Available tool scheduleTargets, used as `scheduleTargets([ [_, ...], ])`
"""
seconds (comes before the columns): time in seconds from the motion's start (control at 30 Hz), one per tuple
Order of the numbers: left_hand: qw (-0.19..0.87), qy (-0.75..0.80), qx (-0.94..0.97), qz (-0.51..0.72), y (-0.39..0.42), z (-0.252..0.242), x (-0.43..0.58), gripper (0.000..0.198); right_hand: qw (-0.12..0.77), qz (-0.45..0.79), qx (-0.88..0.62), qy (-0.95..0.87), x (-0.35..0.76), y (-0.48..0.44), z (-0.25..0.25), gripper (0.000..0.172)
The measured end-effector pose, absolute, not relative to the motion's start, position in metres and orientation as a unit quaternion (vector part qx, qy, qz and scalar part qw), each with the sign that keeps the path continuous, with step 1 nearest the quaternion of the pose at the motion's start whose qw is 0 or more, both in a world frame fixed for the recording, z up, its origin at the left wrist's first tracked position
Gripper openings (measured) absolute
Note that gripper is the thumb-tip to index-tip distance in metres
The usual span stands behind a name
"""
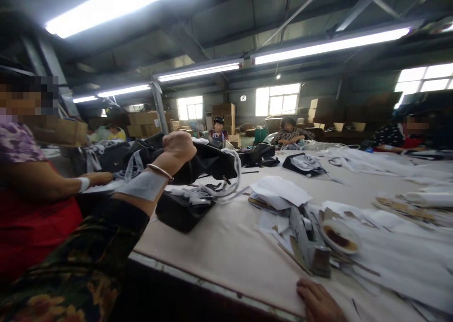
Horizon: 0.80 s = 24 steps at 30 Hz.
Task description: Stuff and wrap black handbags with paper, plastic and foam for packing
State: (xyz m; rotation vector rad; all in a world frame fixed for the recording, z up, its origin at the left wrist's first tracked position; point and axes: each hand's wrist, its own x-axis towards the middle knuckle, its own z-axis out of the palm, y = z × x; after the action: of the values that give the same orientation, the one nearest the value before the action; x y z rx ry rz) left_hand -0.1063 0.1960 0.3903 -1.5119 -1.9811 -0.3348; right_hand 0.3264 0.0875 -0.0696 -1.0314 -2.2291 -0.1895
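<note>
My left hand (pixel 179 146) is raised over the table's left part, its fingers closed on a black bag (pixel 212 161). The bag hangs tilted to the right of the fist, with a white-wrapped strap (pixel 236 171) looping down from it. Below it, another black bag (pixel 184 212) lies on the table with white wrapped straps on top. My right hand (pixel 318 301) rests at the near table edge with its fingers stretched out and nothing in them. Just beyond it stands a grey metal tape dispenser (pixel 311 246).
White sheets (pixel 279 190) and a dish with brown residue (pixel 339 237) lie around the dispenser. More black bags (pixel 304 164) sit farther back on the pale tabletop (pixel 226 246). A co-worker in a red apron (pixel 38 218) is close on my left; several others sit across the table.
</note>
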Motion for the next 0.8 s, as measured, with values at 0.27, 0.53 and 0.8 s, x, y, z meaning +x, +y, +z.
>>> scheduleTargets([
  [0.27,0.233,-0.676,-0.691,-0.105,0.063,0.273,0.008,0.023,0.338,0.003,-0.452,-0.825,0.311,0.058,-0.038,0.037],
  [0.53,-0.03,-0.565,-0.824,0.009,-0.031,0.158,0.087,0.021,0.339,0.042,-0.46,-0.82,0.308,0.061,-0.026,0.031],
  [0.8,-0.017,-0.676,-0.694,-0.247,0.03,0.149,-0.061,0.04,0.414,0.166,-0.542,-0.712,0.29,0.03,-0.017,0.031],
])
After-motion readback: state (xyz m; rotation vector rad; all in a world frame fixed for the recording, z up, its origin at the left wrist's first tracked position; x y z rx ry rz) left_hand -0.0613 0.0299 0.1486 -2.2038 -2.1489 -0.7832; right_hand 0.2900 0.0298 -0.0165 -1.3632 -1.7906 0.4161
